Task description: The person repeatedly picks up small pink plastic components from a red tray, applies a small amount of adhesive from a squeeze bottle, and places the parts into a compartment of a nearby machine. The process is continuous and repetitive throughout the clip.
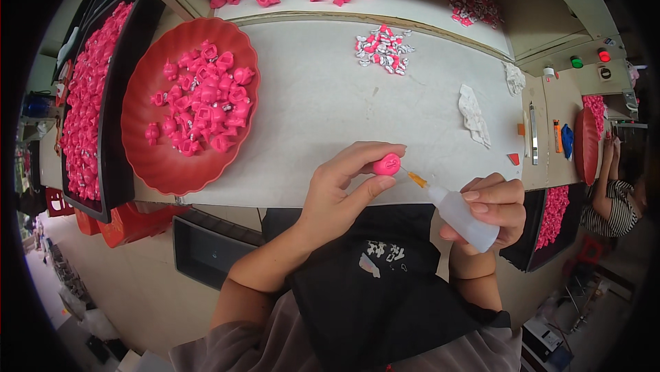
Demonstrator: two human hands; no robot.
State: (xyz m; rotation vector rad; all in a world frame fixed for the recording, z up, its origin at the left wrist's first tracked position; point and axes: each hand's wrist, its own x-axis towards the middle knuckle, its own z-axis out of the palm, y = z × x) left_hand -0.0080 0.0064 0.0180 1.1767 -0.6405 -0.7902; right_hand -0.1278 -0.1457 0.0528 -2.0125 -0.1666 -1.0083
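Note:
Between the thumb and fingers of my left hand (344,183) is a small round pink plastic part (387,165), with a recessed face turned toward the right. My right hand (496,210) is wrapped round a translucent white squeeze bottle (464,217), tilted with its orange needle tip (417,179) pointing up and left. The thin needle reaches to the pink part's right side; whether it touches is too fine to tell. Beyond my hands, a small pile of pink and white pieces (385,50) lies on the white-covered table (302,111).
At left stand a red scalloped bowl (155,166) of pink parts and a black tray (110,172) heaped with more. Crumpled white tissue (473,116) lies at right. A shelf (412,4) with pink parts runs along the back. Another person (615,207) sits at far right.

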